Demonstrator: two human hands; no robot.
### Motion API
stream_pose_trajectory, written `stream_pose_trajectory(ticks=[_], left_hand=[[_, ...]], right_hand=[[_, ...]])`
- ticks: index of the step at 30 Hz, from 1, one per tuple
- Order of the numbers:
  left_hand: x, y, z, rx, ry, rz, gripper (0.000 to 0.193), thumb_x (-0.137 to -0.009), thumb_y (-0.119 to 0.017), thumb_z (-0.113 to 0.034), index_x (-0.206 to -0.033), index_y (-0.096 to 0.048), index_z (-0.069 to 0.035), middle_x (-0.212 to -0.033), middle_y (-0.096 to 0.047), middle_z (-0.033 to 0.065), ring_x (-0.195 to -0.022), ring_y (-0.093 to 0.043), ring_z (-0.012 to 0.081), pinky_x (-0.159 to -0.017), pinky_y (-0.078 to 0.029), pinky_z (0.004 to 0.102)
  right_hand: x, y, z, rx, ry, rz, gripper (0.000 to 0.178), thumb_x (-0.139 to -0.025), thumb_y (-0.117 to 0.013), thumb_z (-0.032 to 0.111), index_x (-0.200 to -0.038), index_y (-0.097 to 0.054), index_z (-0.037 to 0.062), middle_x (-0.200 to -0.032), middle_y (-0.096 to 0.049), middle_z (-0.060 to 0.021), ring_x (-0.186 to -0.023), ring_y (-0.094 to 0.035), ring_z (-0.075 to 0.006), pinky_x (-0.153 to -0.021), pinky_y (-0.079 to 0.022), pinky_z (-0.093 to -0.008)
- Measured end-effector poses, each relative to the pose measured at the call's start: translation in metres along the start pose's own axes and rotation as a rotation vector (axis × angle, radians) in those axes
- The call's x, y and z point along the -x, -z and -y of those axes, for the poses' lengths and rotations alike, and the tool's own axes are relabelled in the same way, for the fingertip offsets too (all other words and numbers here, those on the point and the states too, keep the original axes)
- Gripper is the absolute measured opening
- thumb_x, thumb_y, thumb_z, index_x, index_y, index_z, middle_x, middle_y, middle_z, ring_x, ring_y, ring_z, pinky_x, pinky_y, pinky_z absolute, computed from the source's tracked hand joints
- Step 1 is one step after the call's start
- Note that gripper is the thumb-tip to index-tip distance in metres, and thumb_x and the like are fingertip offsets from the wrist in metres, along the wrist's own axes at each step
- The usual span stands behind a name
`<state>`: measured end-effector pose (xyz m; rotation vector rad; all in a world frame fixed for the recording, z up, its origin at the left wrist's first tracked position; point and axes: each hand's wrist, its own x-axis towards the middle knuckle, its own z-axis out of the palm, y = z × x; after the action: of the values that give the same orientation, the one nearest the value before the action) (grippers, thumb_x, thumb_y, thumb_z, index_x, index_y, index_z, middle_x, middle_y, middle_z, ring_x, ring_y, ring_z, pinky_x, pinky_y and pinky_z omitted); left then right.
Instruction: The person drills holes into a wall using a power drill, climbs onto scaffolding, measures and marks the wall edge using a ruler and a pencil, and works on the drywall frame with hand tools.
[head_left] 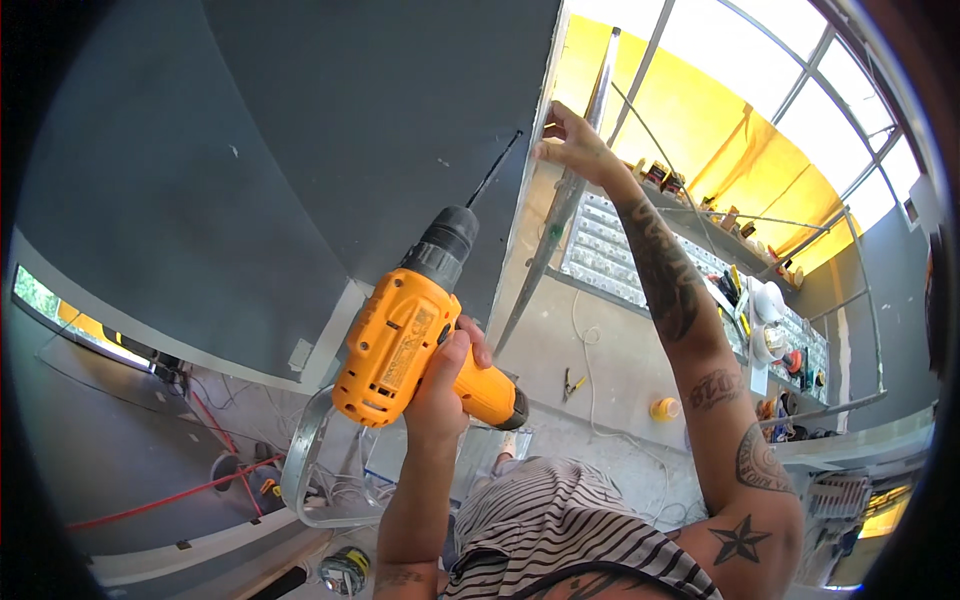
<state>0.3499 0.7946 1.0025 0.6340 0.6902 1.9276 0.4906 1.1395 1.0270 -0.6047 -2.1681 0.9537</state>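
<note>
My left hand (440, 390) is wrapped round the grip of a yellow-and-black cordless drill (400, 340). A long dark drill bit (494, 168) runs from its chuck up to the dark grey wall panel (400, 110). The bit's tip is at the panel's face near its right edge; I cannot tell how deep it sits. My right arm reaches up past that edge. My right hand (578, 148) is at the panel's pale edge with thumb and fingers apart, its fingertips touching or very near it.
A metal pole (560, 210) leans beside the panel edge. Scaffold planks (610, 240) carry tools and a white hard hat (768, 300). Pliers (572, 384), a white cord (590, 370) and a yellow tape roll (665, 409) lie below. A metal ladder rail (298, 460) stands at lower left.
</note>
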Motion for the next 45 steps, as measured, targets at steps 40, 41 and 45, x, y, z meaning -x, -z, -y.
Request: stream_pose_trajectory(ticks=[40, 41, 45], left_hand=[[0.105, 0.105, 0.06, -0.552, 0.398, -0.026, 0.046, -0.08, -0.059, -0.006, -0.124, -0.046, -0.004, -0.098, -0.06, 0.0123, -0.073, -0.056, 0.0151, -0.067, -0.049, 0.0288], [0.124, 0.132, 0.066, -0.781, 0.421, 0.018, 0.053, -0.08, -0.06, -0.005, -0.13, -0.044, -0.004, -0.097, -0.061, 0.0107, -0.072, -0.058, 0.014, -0.066, -0.05, 0.0282], [0.194, 0.207, 0.087, -0.973, 0.753, 0.071, 0.073, -0.074, -0.063, -0.003, -0.141, -0.034, -0.002, -0.115, -0.058, 0.0141, -0.092, -0.062, 0.0242, -0.082, -0.051, 0.0348]], right_hand=[[0.242, -0.154, -0.131, -0.076, -0.484, -0.642, 0.022, -0.085, -0.071, 0.02, -0.093, -0.067, 0.0008, -0.088, -0.065, -0.0101, -0.075, -0.06, -0.0173, -0.07, -0.05, -0.0299], [0.281, -0.16, -0.163, -0.081, -0.487, -0.715, 0.022, -0.083, -0.072, 0.023, -0.084, -0.069, 0.0018, -0.076, -0.066, -0.0112, -0.068, -0.061, -0.0194, -0.065, -0.05, -0.0312], [0.375, -0.099, -0.239, 0.247, -0.8, -0.728, 0.024, -0.082, -0.072, 0.026, -0.08, -0.069, 0.0019, -0.072, -0.067, -0.0119, -0.065, -0.065, -0.0197, -0.061, -0.05, -0.0324]])
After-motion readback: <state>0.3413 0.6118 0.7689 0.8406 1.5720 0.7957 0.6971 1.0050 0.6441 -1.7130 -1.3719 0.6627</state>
